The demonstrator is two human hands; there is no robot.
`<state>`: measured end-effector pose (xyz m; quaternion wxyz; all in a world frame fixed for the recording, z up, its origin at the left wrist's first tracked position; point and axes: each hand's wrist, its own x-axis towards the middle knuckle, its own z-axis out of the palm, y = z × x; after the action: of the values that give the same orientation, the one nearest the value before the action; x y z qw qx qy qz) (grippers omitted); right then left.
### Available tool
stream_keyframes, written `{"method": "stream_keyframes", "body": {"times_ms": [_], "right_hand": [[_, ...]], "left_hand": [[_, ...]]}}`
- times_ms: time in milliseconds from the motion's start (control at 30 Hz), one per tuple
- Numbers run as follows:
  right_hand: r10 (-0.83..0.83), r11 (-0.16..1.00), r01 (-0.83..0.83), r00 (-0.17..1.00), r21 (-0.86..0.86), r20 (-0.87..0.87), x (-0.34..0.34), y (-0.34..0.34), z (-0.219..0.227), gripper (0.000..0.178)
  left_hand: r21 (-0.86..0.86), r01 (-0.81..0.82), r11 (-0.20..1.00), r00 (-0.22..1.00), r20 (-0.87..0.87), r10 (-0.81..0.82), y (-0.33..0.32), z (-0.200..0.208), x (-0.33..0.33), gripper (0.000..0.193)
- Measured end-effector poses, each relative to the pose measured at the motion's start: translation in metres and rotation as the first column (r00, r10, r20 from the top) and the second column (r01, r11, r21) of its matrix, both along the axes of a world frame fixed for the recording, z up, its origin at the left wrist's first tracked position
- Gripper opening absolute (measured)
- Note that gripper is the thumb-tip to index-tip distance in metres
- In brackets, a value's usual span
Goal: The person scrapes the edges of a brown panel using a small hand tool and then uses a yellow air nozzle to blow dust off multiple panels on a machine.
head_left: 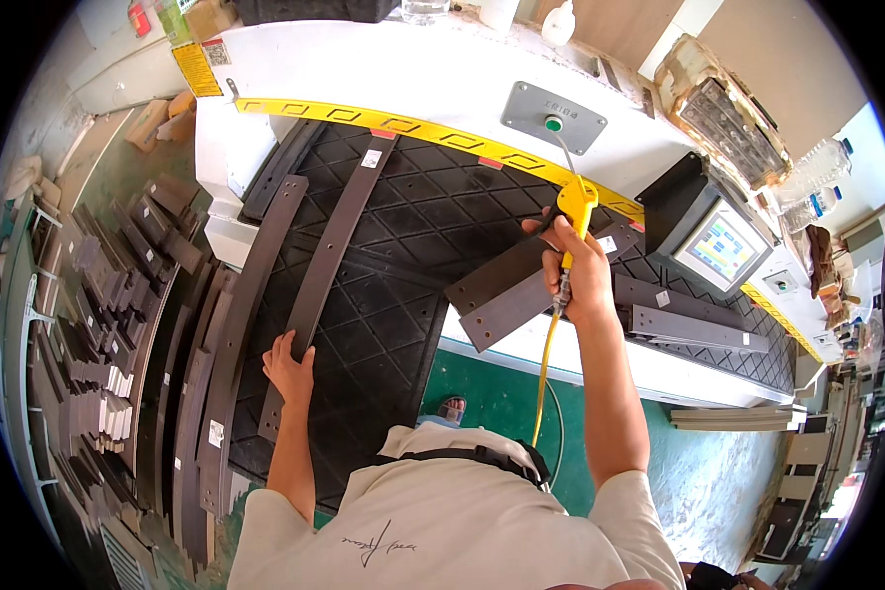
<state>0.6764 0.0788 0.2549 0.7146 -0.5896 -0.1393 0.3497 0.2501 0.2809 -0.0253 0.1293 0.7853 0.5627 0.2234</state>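
Note:
My right hand point(582, 270) is closed round a yellow air blow gun point(577, 200), its thin metal nozzle pointing at the far side of the machine. A yellow hose point(543, 379) runs from the gun down to my waist. My left hand point(288, 369) straddles a long dark brown board point(336, 236) near its lower end, fingers over one edge and thumb at the other. That board lies on a black diamond-patterned mat point(383, 285). Left of it is another long brown board point(256, 295) with small holes. Below my right hand lie shorter brown boards point(501, 290), partly covered by the hand.
A black-framed touchscreen point(723, 246) and a grey panel with a green button point(555, 124) stand along the white machine's far side. More brown boards point(698, 324) lie right. Stacked boards point(108, 324) fill the left side. Clear bottles point(816, 202) stand far right.

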Motion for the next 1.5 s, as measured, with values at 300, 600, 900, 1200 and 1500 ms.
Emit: {"method": "stream_keyframes", "body": {"times_ms": [300,600,900,1200,1500], "right_hand": [[-0.07,0.996,0.073,0.996,0.049,-0.061,-0.003,0.01,0.003,0.026],[-0.075,0.993,0.081,0.995,0.081,-0.071,-0.006,0.012,-0.001,0.025],[0.361,0.89,-0.403,0.908,-0.215,-0.211,-0.068,-0.095,-0.085,0.052],[0.64,0.653,-0.526,0.768,-0.545,0.025,-0.142,-0.133,-0.099,0.04],[0.719,0.573,-0.718,0.672,-0.395,-0.178,-0.147,-0.17,-0.104,0.037]], "left_hand": [[0.008,0.004,1.0,1.0,0.005,-0.004,0.002,0.001,0.001,0.06],[0.022,0.012,1.0,0.999,-0.046,-0.011,0.005,-0.001,-0.005,0.06],[0.038,0.026,0.999,0.999,-0.03,-0.025,-0.001,-0.009,0.003,0.061],[0.037,-0.004,0.999,0.998,-0.061,0.007,-0.012,0.025,0.009,0.054],[0.031,-0.062,0.998,0.997,0.046,0.06,-0.014,0.002,0.005,0.065]]}}
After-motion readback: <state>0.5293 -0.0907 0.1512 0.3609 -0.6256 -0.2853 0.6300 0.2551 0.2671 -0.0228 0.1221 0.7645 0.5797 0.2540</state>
